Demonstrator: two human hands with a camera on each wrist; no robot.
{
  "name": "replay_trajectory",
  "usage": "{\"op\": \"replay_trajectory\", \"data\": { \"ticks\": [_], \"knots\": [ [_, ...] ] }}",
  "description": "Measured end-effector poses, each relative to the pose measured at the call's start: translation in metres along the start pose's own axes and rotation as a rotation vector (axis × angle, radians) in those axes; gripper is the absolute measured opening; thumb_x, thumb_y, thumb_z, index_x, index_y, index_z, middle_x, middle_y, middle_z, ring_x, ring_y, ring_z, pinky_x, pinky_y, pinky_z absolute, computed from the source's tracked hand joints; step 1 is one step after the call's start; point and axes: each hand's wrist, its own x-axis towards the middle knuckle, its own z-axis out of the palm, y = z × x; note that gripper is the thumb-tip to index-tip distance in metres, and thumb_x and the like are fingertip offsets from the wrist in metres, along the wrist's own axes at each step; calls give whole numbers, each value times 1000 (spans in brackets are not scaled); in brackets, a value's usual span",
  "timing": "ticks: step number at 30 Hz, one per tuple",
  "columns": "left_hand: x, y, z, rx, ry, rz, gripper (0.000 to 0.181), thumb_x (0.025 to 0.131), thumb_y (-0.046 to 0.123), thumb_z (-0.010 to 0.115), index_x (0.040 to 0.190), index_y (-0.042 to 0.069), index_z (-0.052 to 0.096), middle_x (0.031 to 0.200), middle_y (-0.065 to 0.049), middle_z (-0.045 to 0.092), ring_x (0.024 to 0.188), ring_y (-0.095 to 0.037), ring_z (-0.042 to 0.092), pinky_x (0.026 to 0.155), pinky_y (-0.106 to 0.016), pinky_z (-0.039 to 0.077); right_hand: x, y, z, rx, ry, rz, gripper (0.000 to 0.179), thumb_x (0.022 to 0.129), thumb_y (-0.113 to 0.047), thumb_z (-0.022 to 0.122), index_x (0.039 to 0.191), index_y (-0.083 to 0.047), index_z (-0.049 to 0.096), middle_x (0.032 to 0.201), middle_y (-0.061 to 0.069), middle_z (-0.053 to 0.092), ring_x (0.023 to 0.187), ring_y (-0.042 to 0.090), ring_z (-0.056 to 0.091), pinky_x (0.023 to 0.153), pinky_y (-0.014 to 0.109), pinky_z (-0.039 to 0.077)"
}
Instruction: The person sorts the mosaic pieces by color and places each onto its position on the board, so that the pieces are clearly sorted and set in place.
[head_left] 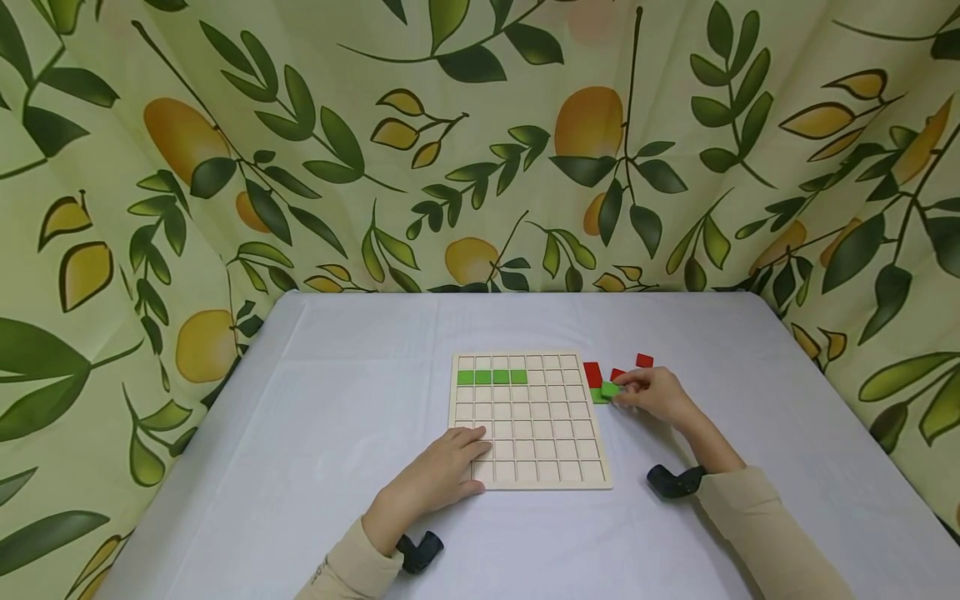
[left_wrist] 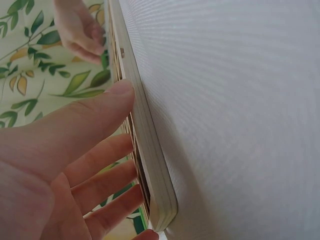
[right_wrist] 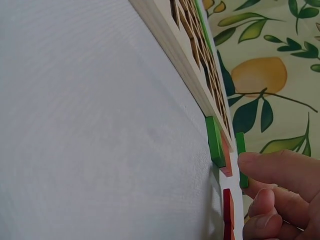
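Note:
A pale wooden grid board (head_left: 534,450) lies flat on the table, with a row of several green square tiles (head_left: 501,377) set in its second row of cells. My left hand (head_left: 438,468) rests on the board's near left corner, fingers extended; in the left wrist view its thumb (left_wrist: 107,102) is against the board's edge. Beyond the board's right side, my right hand (head_left: 660,393) pinches a green tile (right_wrist: 241,143) between thumb and fingers. Just below it another green tile (right_wrist: 215,142) lies against the board's edge, beside a red tile (head_left: 592,372).
Two more red tiles lie right of the board, a far one (head_left: 645,360) and another (head_left: 617,374) close to my right fingers. A white cloth covers the table (head_left: 337,375). A patterned curtain (head_left: 480,167) with fruit and leaves hangs behind and at both sides.

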Motion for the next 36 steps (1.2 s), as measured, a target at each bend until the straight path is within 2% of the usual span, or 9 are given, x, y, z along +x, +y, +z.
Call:
{"op": "replay_trajectory", "data": {
  "ticks": [30,36],
  "knots": [
    [0,0,-1,-2,-3,-3,53,87,29,70,132,5,56,147,-12,49,133,-29,48,111,-42,43,6,-11,8,7,11,-67,29,80,-7,74,104,9,69,69,1,51,67,12,45,52,18,35],
    [-1,0,-1,-4,1,-1,53,87,29,70,132,5,56,147,-12,49,133,-29,48,111,-42,43,8,-16,9,9,5,-60,29,80,-8,75,103,8,69,71,2,52,68,14,45,52,18,34]
  ]
}}
